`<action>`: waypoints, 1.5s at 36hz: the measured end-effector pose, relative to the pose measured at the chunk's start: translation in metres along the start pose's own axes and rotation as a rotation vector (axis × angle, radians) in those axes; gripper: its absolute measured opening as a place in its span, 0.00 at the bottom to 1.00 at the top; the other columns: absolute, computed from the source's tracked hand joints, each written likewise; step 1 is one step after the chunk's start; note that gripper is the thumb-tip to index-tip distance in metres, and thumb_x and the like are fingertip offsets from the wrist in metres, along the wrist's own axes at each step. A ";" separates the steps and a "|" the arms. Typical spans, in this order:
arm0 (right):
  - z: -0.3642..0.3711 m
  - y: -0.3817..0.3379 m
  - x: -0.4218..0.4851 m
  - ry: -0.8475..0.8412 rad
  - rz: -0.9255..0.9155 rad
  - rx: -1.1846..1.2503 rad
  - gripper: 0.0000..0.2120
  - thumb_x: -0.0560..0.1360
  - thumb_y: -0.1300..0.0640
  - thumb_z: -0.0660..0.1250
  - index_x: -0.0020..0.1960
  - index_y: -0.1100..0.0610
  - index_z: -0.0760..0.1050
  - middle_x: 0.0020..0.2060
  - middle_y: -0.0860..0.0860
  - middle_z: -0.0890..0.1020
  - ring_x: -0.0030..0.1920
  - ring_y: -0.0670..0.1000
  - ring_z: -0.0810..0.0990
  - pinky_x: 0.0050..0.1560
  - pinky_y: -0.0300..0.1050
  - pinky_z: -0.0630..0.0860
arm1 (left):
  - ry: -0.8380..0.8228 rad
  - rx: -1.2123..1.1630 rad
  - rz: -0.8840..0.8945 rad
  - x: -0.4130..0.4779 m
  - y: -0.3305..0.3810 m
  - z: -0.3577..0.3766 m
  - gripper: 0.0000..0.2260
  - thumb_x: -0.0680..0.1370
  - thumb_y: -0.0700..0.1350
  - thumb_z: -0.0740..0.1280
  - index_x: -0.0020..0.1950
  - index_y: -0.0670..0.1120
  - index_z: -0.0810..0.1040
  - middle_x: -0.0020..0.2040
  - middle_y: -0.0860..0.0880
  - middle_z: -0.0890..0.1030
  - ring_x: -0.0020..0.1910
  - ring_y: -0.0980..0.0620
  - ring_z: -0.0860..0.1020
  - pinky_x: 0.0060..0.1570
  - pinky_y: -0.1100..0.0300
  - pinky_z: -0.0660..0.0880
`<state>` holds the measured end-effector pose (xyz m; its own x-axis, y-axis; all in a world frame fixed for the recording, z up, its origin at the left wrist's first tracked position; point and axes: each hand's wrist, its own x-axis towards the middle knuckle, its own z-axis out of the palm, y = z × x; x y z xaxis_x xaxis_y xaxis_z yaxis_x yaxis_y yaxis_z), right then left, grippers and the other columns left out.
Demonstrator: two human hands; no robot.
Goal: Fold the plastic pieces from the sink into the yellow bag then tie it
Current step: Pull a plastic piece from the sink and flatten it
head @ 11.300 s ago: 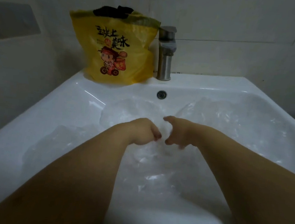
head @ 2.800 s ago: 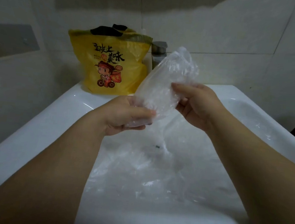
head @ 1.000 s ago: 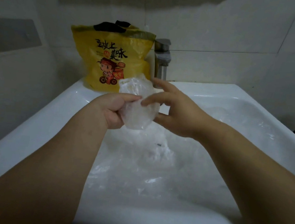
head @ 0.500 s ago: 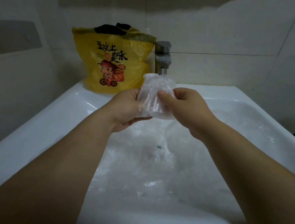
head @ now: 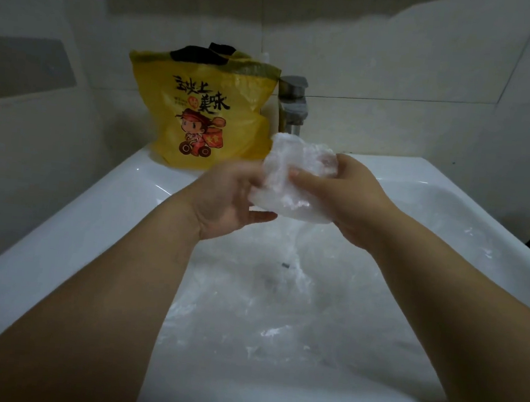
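gripping a folded plastic piece (head: 291, 177) in the right hand (head: 350, 205), up above the basin and in front of the faucet (head: 292, 107) — thumb laid across the near face, other fingers curled round behind. reaching in with the left hand (head: 228, 204) at the wad's left edge, palm turned up, thumb stretched out straight just beneath the plastic. too smeared by motion blur at the fingers to tell whether pinching the edge or merely touching it.

held well clear of the sink (head: 95, 218), with a thin veil of film trailing down below toward the basin; cannot tell whether joined to the wad or separate.

down in the basin: more clear plastic pieces (head: 263, 313), crumpled and overlapping, spread over most of the bottom. among them a small dark speck, too small to make out.

on the back ledge, just left of the faucet and close against it: the yellow bag (head: 200, 115), upright — cartoon rider and dark lettering on the front, something black (head: 202, 56) showing at its top.

behind all that, pale wall tiles (head: 397, 68). bare forearms stretched in from both lower corners.
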<state>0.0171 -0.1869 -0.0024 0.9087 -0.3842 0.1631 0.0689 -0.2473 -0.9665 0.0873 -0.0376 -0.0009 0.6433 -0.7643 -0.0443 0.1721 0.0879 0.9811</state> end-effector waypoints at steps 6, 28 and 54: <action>0.000 -0.004 -0.008 -0.173 -0.015 -0.138 0.26 0.69 0.52 0.76 0.63 0.53 0.71 0.52 0.50 0.81 0.49 0.51 0.82 0.49 0.46 0.81 | -0.036 0.055 0.015 -0.001 0.000 0.003 0.24 0.69 0.51 0.76 0.61 0.42 0.77 0.56 0.42 0.82 0.54 0.46 0.82 0.54 0.52 0.80; -0.003 0.001 0.002 -0.191 0.272 0.545 0.11 0.78 0.65 0.62 0.60 0.62 0.74 0.51 0.59 0.82 0.42 0.53 0.82 0.40 0.41 0.82 | 0.314 -0.026 0.125 0.014 0.000 -0.007 0.14 0.78 0.34 0.64 0.63 0.35 0.74 0.56 0.39 0.80 0.47 0.50 0.81 0.51 0.59 0.79; -0.025 0.002 0.006 -0.256 0.082 0.362 0.17 0.75 0.74 0.58 0.35 0.60 0.78 0.29 0.53 0.80 0.31 0.50 0.79 0.32 0.41 0.79 | 0.142 0.018 0.051 -0.004 0.007 -0.003 0.11 0.80 0.31 0.59 0.50 0.42 0.80 0.29 0.47 0.79 0.31 0.55 0.82 0.30 0.68 0.78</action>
<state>0.0126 -0.2117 0.0012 0.9866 -0.1458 0.0732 0.0909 0.1190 -0.9887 0.0882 -0.0316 0.0054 0.7504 -0.6607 -0.0194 0.1237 0.1115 0.9860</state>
